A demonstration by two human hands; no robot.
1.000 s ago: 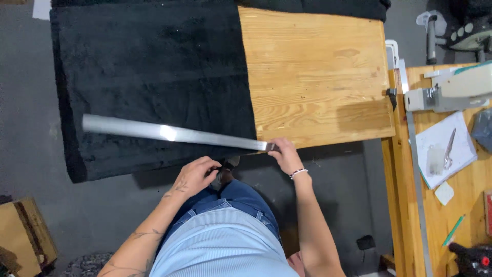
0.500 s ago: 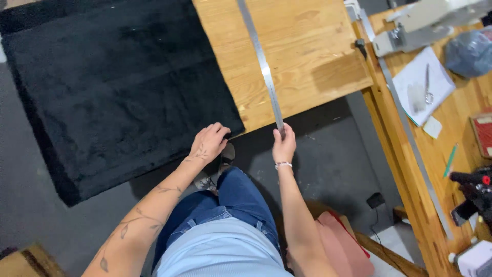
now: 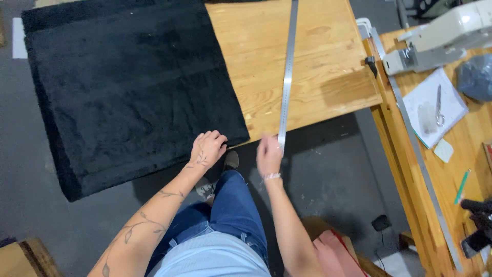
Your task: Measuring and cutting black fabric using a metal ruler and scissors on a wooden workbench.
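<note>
Your right hand (image 3: 268, 155) is blurred at the near end of the ruler (image 3: 287, 72); whether it pinches the ruler cannot be told. The ruler lies lengthwise across the counter (image 3: 328, 77), its end overhanging the near edge. Your left hand (image 3: 207, 149) rests, fingers loosely curled, on the near corner of the black fabric (image 3: 128, 87), which drapes off the counter's left side. No containers are visible.
</note>
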